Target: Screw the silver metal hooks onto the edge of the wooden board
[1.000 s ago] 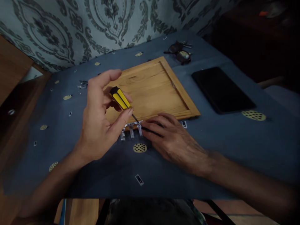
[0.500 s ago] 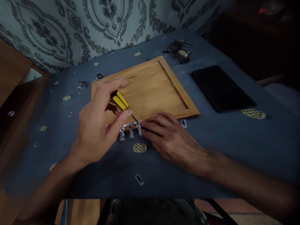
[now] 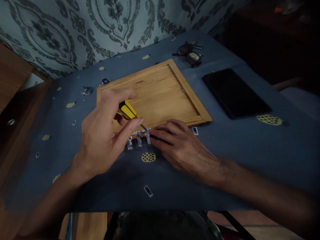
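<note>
Yellow screwdriver [image 3: 130,110] pinched in the left hand [image 3: 100,135], tip at clear pieces [image 3: 139,140]; right hand [image 3: 183,148] beside them, its grip unclear

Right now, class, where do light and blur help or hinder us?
All in the head view: dim overall, the upper right nearly black; the yellow screwdriver handle stands out; pale highlights pick out the clear plastic pieces, their fine detail too small to tell; the tablecloth blurs toward the left edge.

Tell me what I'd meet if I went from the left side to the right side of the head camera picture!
Left hand → yellow-and-black screwdriver → right hand → flat black device.
</note>
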A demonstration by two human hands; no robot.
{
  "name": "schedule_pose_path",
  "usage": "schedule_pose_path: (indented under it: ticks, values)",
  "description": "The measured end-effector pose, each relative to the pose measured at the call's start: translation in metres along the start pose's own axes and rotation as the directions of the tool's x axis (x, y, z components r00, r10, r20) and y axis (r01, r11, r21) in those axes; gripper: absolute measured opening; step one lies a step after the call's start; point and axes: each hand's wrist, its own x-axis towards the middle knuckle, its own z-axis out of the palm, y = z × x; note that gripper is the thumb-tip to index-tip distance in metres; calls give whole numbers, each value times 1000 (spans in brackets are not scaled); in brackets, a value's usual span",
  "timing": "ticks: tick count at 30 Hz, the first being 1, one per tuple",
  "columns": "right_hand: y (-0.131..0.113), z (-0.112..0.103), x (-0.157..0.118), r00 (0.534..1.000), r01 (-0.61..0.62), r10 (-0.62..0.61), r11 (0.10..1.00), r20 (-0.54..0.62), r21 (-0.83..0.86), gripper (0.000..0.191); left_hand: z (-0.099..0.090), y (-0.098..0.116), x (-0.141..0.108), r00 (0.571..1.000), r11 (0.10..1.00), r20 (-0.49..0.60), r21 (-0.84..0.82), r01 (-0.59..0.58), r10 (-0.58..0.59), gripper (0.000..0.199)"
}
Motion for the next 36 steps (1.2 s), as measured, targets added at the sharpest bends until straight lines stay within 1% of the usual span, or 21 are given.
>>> schedule_pose_path:
  ticks: [2, 5, 7, 10, 13, 15, 17, 20, 22, 24, 26, 29, 31, 34, 36]
  values:
    - [0, -1, 0, 1000, 1, -1, 1000, 2, 2, 29, -2, -1, 1, 1000, 1000, 21, -24, 14, -13, 40]
    - [-1, -4, 1, 999, -17, 17, 1000, 39, 1, 30, -4, -4, 0, 998, 995, 42, -89, 46, -42, 50]
    - [-2, -5, 1, 999, -19, 19, 1000, 46, 2, 30, -3, -5, -1, 998, 992, 50, -111, 52, -46, 49]
    - [-2, -5, 1, 998, -18, 18, 1000, 55, -4, 29, -1, -6, -2, 998, 997, 29, -50, 61, -60, 41]
    - [-2, -4, 1, 999, -14, 14, 1000, 45, -4, 29, 0, -5, -1, 1000, 1000, -15, 6, 13, -13, 41]
    - [-1, -4, 1, 999, -13, 13, 1000, 41, -5, 29, -1, -3, 1, 1000, 1000, -12, 6, -12, 12, 38]
    - [-1, -4, 1, 999, -17, 17, 1000, 40, -4, 28, -3, -2, 2, 1000, 1000, 10, -17, 5, -5, 36]
    - [-1, -4, 1, 999, -12, 12, 1000, 32, 4, 27, -6, -3, 2, 997, 994, 63, -93, 60, -55, 40]
    - [-1, -3, 1, 1000, -8, 8, 1000, 25, 10, 27, -8, -5, 2, 996, 993, 78, -105, 62, -54, 45]
    - [-1, -2, 0, 999, -17, 17, 1000, 33, 12, 28, -11, -5, 2, 997, 996, 74, -84, 41, -34, 48]
    - [0, -1, 0, 999, -29, 29, 999, 40, 18, 30, -15, -3, 2, 998, 997, 46, -57, 46, -43, 49]
    - [0, -1, -1, 998, -38, 36, 999, 53, 30, 29, -20, 4, 4, 999, 999, 9, -4, 48, -48, 36]
    - [0, -2, 0, 997, -37, 36, 999, 64, 20, 27, -21, 8, 4, 1000, 999, 8, 28, 19, -19, 32]
    - [-1, -5, 1, 997, -27, 28, 1000, 77, -7, 25, -19, 9, 4, 1000, 1000, 28, 8, 5, -5, 42]
    - [-2, -5, 1, 997, -25, 27, 999, 74, -19, 25, -18, 8, 3, 999, 1000, 39, -3, 10, -10, 44]
